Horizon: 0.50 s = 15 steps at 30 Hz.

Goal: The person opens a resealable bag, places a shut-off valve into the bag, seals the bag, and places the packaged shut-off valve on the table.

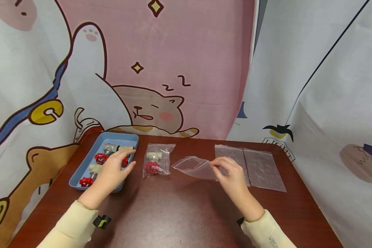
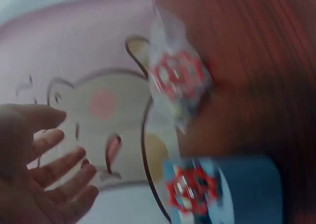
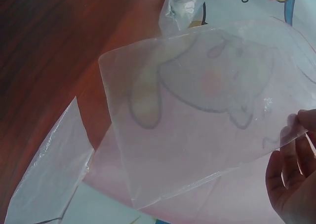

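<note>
My right hand pinches a clear plastic bag by its edge and holds it up over the table. In the right wrist view the bag hangs flat and see-through, with nothing inside. Over the blue tray, my left hand is spread with its fingers apart, holding nothing. Several valves with red handwheels lie in the tray, partly hidden by that hand. Between the hands, another valve lies inside a clear bag on the table.
Two flat clear bags lie side by side at the right of the brown table. A cloth printed with cartoon animals hangs along the table's far edge and at both sides.
</note>
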{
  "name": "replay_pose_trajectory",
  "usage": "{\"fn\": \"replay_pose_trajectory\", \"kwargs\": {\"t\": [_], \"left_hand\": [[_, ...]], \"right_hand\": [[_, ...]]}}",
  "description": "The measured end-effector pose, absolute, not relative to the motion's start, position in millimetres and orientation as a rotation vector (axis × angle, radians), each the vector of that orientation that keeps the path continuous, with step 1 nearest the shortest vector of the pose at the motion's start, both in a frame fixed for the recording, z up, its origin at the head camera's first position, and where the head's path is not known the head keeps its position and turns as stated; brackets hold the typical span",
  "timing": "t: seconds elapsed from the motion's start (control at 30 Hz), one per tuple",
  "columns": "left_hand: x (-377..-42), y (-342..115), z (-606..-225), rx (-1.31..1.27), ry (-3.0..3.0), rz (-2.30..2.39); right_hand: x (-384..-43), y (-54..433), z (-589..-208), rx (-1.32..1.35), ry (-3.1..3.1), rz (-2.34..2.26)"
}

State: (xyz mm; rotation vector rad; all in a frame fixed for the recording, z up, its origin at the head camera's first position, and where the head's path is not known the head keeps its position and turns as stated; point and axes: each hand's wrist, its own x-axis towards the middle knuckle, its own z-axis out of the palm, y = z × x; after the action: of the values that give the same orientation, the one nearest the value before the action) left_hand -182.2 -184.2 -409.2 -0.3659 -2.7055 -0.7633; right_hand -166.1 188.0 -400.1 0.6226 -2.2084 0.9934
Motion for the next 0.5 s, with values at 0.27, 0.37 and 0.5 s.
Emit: {"fn": "replay_pose_trajectory", "kwargs": {"t": [0.27, 0.37, 0.5], "left_hand": [[-197.7, -241.5, -419.0, -0.061, -2.930, -1.007], [-203.3, -263.2, -421.3, 0.159, -2.976, -1.371], [-208.0, -288.1, -420.9, 0.426, -3.005, -1.714]], "right_hand": [[-166.6, 186.8, -402.0, 0.640, -2.210, 0.989], [-167.1, 186.7, -403.1, 0.642, -2.215, 0.979], [-168.0, 186.5, -404.5, 0.645, -2.221, 0.969]]}}
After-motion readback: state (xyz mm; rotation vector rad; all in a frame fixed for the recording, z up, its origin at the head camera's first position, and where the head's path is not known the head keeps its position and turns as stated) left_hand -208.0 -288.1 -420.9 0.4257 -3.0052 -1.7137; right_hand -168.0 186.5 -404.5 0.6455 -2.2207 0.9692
